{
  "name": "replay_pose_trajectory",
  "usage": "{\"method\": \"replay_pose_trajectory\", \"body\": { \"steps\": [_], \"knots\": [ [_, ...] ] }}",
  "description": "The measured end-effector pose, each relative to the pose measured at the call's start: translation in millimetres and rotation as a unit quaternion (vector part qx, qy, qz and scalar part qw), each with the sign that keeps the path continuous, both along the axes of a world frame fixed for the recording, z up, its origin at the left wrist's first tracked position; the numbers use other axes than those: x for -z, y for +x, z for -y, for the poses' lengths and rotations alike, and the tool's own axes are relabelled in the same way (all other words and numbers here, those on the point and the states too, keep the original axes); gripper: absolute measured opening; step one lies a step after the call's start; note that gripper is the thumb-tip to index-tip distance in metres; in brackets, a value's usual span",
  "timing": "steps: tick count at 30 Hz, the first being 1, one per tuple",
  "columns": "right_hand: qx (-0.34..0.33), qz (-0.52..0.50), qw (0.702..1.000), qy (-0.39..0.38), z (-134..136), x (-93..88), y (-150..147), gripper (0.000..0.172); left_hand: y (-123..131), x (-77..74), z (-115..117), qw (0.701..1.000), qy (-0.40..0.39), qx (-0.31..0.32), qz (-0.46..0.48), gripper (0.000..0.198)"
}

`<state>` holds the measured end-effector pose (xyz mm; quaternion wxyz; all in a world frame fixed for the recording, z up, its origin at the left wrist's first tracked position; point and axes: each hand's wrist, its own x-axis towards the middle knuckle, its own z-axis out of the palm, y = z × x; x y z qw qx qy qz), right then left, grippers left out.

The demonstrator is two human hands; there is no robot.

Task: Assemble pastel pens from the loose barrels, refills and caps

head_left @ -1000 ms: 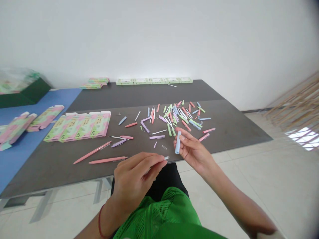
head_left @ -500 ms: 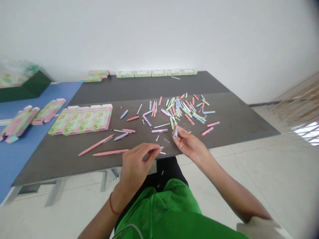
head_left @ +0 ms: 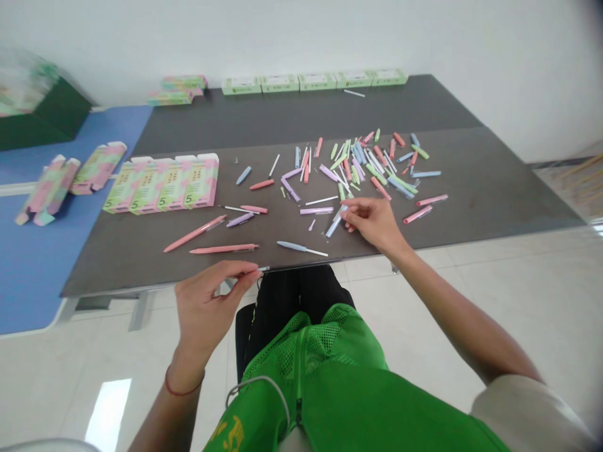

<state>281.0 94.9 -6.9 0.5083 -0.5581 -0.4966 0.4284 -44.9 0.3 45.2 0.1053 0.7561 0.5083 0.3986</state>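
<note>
My left hand (head_left: 214,301) is at the table's front edge, thumb and forefinger pinching a small, pale, clear-looking piece (head_left: 264,269). My right hand (head_left: 374,221) is over the table with its fingertips closed on the upper end of a pale blue pen barrel (head_left: 334,222), which slants toward me. Between the hands lies a blue pen front (head_left: 292,245) with a white refill sticking out. A lilac barrel (head_left: 316,211) and a small lilac part (head_left: 311,225) are just left of the right hand.
Mixed pen parts (head_left: 358,160) are heaped beyond my right hand. Two pink pens (head_left: 223,249) lie on the left. Several open cartons (head_left: 162,182) stand in a row there, with flat cartons (head_left: 98,166) on the blue table (head_left: 23,270). Green boxes (head_left: 318,81) line the wall.
My left hand has moved left and toward me, keeping the small piece. My right hand has turned palm down over the table with the blue barrel. The view has shifted.
</note>
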Motion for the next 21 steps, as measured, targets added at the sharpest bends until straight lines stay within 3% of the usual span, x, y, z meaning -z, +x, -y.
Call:
{"method": "replay_pose_trajectory", "body": {
  "steps": [6,12,15,18,19,20,21],
  "knots": [
    [-0.005,0.257,0.965,0.041,-9.1,-1.6,0.6,0.025,-2.3,4.4,-0.9,1.000,-0.024,0.006,0.011,0.005],
    [0.001,0.399,0.913,0.084,-16.1,-7.6,-3.6,0.027,3.4,15.1,-10.7,0.998,-0.051,-0.006,0.027,0.006],
    [0.032,0.426,0.890,0.157,0.5,-23.3,-7.2,0.028,4.5,19.2,-15.2,0.997,-0.053,-0.008,0.057,0.007],
    [0.057,0.382,0.895,0.222,44.8,-49.1,-12.6,0.025,1.4,17.7,-15.0,0.998,-0.030,-0.014,0.059,0.006],
    [0.029,0.350,0.910,0.222,63.1,-55.0,-15.2,0.022,-0.1,16.1,-13.8,0.998,-0.015,-0.022,0.051,0.004],
    [-0.043,0.316,0.927,0.197,81.2,-57.0,-18.2,0.020,-1.7,14.3,-12.2,0.999,0.000,-0.033,0.043,0.004],
    [-0.160,0.282,0.935,0.145,97.6,-53.7,-21.9,0.020,-3.3,12.5,-10.3,0.998,0.013,-0.044,0.037,0.004]
  ]
}}
